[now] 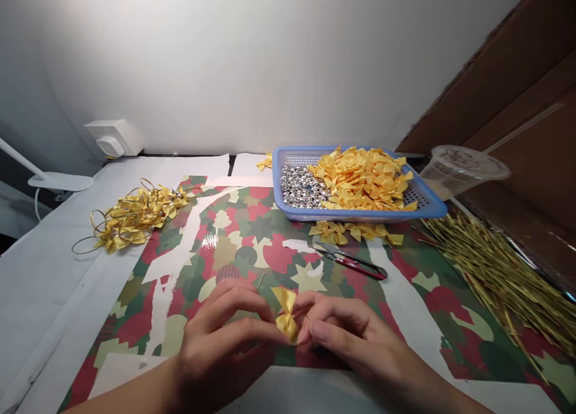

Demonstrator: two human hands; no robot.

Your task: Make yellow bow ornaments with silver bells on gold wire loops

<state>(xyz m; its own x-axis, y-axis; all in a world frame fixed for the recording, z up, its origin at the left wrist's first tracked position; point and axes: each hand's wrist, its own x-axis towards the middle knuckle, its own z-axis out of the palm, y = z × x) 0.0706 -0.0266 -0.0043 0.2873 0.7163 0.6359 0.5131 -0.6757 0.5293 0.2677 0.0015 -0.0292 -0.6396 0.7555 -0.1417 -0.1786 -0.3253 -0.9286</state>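
near worktop's (40,282) front edge | left hand (234,330) pinching yellow bow (287,324), right hand (348,333) touching it, grip unclear | seemingly adjusting bow | next likely needing steadiness

Both bare forearms (139,393) angle inward; the left hand (229,336) and right hand (360,336) nearly meet, fingers (252,330) bent, the right thumb (335,337) lying forward.

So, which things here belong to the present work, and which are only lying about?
Seemingly in the job:
yellow bow between left hand and right hand
blue basket of bows and silver beads
pile of looped bows
snips
thin strands

Probably just lying about:
plastic cup with straw
white plug
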